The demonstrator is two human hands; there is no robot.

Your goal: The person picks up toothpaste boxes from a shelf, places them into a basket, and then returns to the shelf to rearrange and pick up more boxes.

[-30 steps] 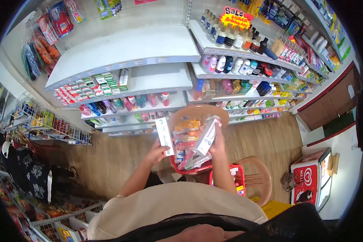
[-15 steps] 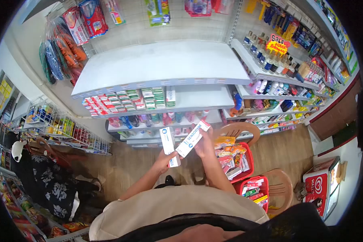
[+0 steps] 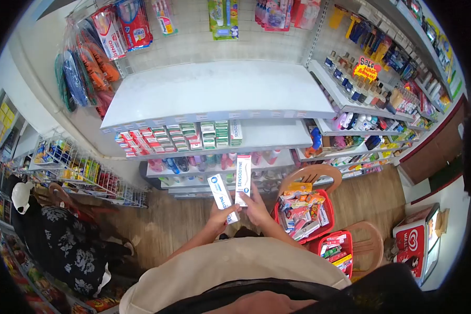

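Observation:
My left hand [image 3: 221, 215] is closed on the lower end of a white toothpaste box [image 3: 221, 192], which leans with its top to the left. A second toothpaste box [image 3: 243, 178], lettered SENSODYNE, stands nearly upright in my right hand [image 3: 255, 209], fingers wrapped round its bottom. Both boxes are side by side in front of my body, their lower ends close together. Beyond them, a shelf [image 3: 277, 135] carries rows of stacked toothpaste boxes [image 3: 175, 137] on its left part, with one more Sensodyne box [image 3: 236, 132] at the end of the row.
Two red baskets [image 3: 327, 201] full of packaged goods sit on brown chairs [image 3: 311, 178] to my right. A white upper shelf [image 3: 220, 89] spans the front. At left, a person in dark floral clothing [image 3: 63, 240] is beside a wire rack [image 3: 89, 167]. A red Wall's freezer [image 3: 413, 243] stands far right.
The box in my right hand has turned from slanted to nearly upright, and that hand has moved lower and left. My left hand has shifted slightly right, and the view has moved a little.

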